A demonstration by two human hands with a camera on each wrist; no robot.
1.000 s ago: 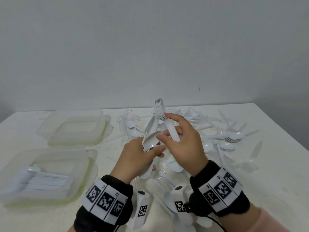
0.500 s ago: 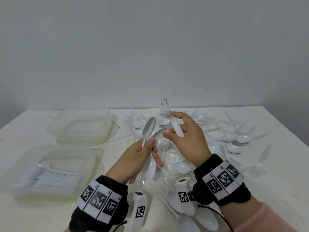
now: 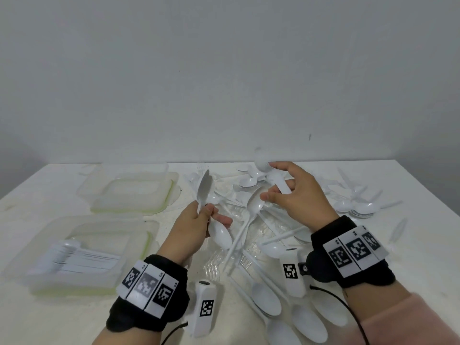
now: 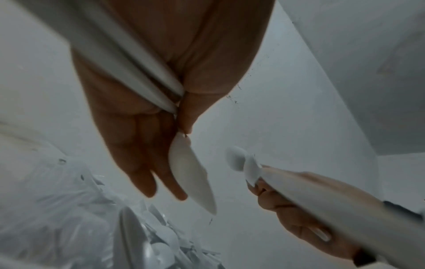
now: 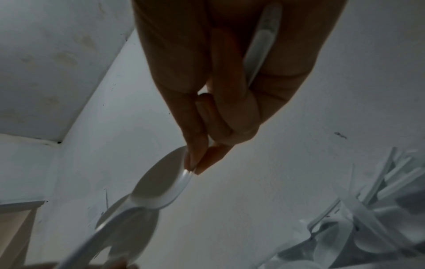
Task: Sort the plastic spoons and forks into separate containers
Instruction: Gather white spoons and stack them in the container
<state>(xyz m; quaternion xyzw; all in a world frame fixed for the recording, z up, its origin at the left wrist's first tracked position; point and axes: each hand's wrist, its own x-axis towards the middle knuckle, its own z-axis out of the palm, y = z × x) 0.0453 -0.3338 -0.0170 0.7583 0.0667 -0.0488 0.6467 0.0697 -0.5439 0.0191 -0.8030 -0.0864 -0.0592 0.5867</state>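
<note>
While left hand (image 3: 191, 227) grips spoons (image 3: 204, 188), we've swung right hand (image 3: 296, 195), clutching forks (image 3: 280, 181), away; spoon (image 3: 254, 207) pinched beneath.

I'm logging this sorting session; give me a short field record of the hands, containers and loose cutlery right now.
left hand: grips spoons
right hand: holds white utensils, pinches a spoon by its bowl
near container: holds stacked white cutlery; type unclear
far container: looks empty
loose pile: on table
</note>
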